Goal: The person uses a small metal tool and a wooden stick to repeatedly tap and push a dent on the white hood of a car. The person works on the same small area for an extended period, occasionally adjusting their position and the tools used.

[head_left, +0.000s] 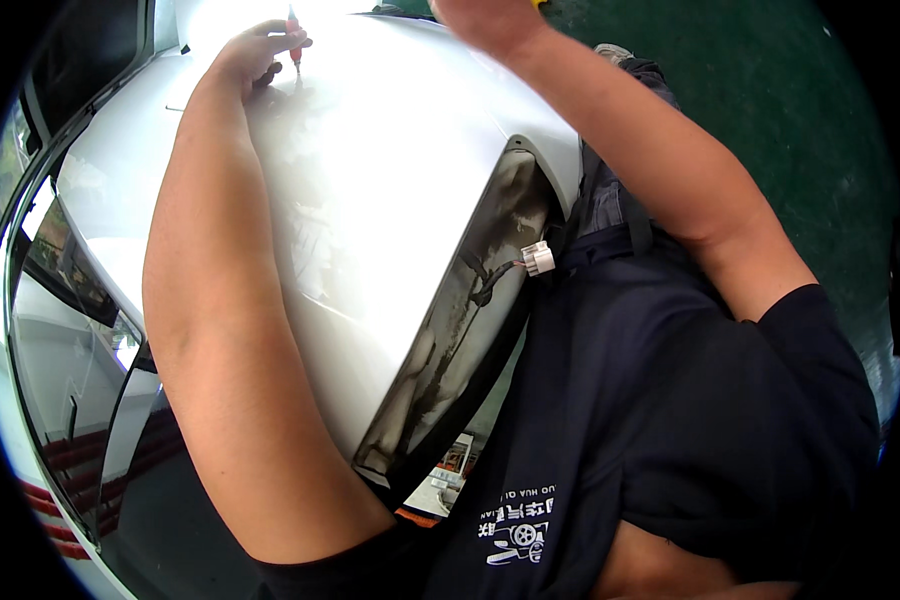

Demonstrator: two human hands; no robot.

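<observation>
Far up the white car body panel [390,130], my left hand [245,58] is closed around a slim, red pen-like tool [295,50]. Its thin tip points down at the panel, on or just above the surface; glare washes out the contact. Greyish smudges mark the panel below the hand. My right hand [490,22] is at the top edge, over the far right side of the panel. The frame cuts off its fingers, so what they hold or touch is hidden.
A long, dirty recess [450,310] opens along the panel's near right edge. From it a white plug connector [538,258] hangs on a dark cable. Car windows [80,420] lie at the left. Dark green floor [770,120] stretches on the right, with a shoe [615,52] near the panel.
</observation>
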